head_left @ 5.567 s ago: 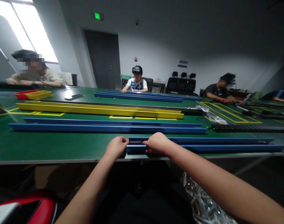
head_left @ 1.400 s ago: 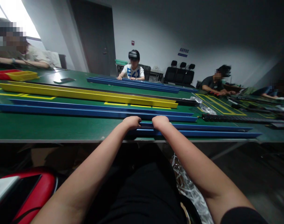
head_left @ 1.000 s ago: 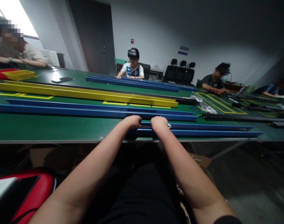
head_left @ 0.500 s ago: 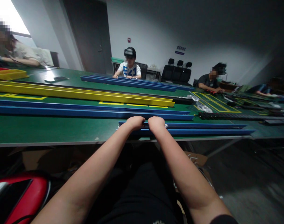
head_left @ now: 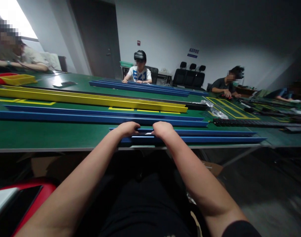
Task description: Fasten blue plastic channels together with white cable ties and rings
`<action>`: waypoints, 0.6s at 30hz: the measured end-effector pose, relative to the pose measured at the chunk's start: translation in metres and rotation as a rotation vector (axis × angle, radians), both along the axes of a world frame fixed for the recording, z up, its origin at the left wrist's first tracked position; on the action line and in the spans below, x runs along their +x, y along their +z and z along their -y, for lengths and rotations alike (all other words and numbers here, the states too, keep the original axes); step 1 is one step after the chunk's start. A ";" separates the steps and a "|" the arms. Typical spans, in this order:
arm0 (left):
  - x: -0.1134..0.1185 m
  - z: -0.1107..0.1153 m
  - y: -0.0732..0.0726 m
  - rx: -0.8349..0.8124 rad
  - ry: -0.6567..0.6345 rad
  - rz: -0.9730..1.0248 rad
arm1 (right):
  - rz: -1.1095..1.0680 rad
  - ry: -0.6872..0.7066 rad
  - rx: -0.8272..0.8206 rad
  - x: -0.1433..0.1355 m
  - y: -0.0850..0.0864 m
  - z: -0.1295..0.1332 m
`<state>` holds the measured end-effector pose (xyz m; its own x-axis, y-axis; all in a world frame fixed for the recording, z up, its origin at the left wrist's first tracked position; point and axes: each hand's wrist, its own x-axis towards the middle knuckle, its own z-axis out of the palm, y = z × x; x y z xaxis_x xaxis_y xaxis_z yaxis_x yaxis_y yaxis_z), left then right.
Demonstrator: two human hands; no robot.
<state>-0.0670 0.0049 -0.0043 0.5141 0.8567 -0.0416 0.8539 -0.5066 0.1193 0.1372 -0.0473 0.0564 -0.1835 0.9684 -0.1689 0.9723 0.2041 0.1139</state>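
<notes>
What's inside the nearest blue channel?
A small white piece shows inside the blue channel, between the left hand and right hand; too small to identify. The hands cover whatever lies beneath them.

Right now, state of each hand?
Left hand: fingers curled at nearest blue channel; hold can't be told.
Right hand: fingers curled beside white piece; hold can't be told.

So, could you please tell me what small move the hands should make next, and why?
Perhaps the right hand should press the white piece down: it shows inside the near blue rail, right beside that hand, and the left hand is at the same rail.
</notes>
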 end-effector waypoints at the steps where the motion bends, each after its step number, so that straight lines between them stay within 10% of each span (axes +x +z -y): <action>1: -0.001 0.001 0.001 -0.002 0.004 -0.001 | 0.012 -0.004 -0.022 0.002 0.003 -0.003; 18: 0.003 -0.001 -0.001 0.017 0.025 0.005 | 0.017 -0.130 0.052 -0.002 -0.019 -0.002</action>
<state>-0.0640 0.0056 -0.0058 0.4924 0.8700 -0.0241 0.8658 -0.4869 0.1153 0.1347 -0.0454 0.0377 -0.0531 0.9914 -0.1194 0.9880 0.0696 0.1380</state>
